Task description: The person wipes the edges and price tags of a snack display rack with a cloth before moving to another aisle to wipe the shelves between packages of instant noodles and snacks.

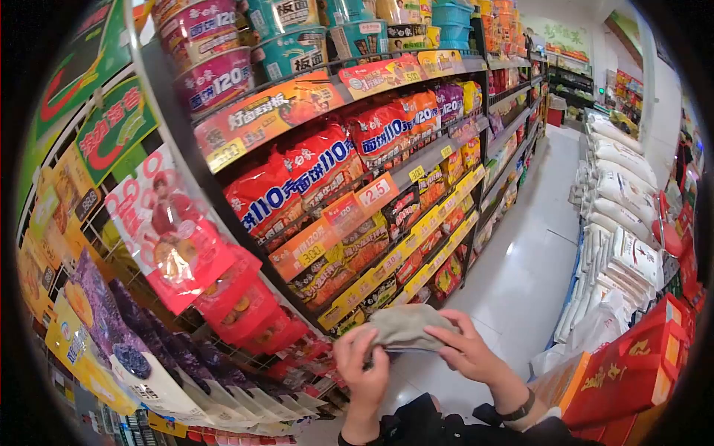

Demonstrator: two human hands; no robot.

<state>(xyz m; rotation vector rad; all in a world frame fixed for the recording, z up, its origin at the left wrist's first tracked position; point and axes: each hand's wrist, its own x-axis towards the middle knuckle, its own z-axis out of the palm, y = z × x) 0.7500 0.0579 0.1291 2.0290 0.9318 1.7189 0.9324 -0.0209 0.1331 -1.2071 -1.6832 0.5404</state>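
Note:
A folded grey cloth [409, 327] is held up between my two hands, low in the middle of the view. My left hand [361, 366] grips its left end, with thumb and fingers bent around it. At the other end, my right hand [467, 348] pinches the cloth, thumb below and fingers on top. A dark band circles my right wrist. Just beyond the cloth is the lower part of a shelf [394, 271] stocked with noodle packets [387, 123].
Bowl noodles [290, 52] stand on the upper shelf. Hanging snack bags [175, 245] crowd the left side. A tiled aisle floor [513, 260] runs back on the right, bordered by stacked white sacks [621, 175] and a red gift box [625, 372].

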